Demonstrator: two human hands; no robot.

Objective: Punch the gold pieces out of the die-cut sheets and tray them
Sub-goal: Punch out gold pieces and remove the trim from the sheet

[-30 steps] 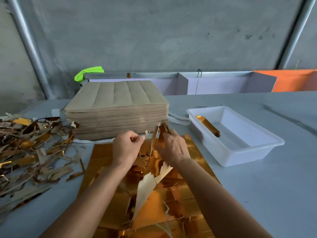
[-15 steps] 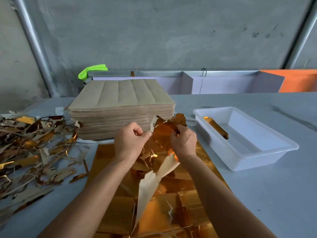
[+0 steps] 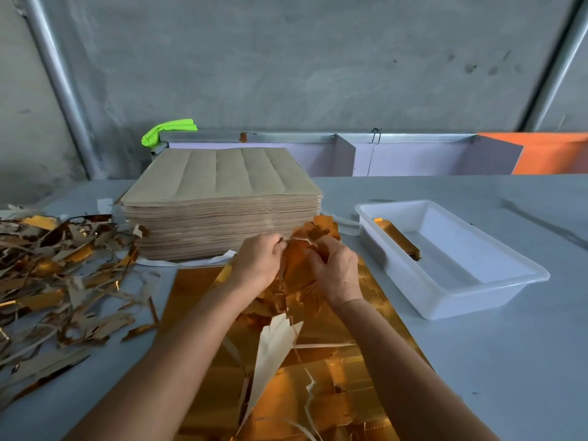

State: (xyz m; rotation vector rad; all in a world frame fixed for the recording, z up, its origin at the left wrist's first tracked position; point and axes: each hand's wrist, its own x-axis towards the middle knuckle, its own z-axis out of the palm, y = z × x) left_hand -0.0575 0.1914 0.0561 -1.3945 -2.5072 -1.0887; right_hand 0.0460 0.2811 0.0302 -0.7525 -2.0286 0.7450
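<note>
A torn gold die-cut sheet is raised off the table between both hands. My left hand pinches its left edge and my right hand grips its right side, fingers curled into the foil. A pale paper strip dangles below them. Flat gold sheets lie on the table under my arms. The white tray stands to the right with a stack of gold pieces along its left inner wall.
A thick stack of brown-backed sheets sits just behind my hands. A heap of gold and brown scrap strips covers the table's left side. A low white and orange partition runs along the far edge.
Both hands have lifted the torn gold sheet higher and drawn closer together, crumpling it between them. The dangling pale strip rose with it.
</note>
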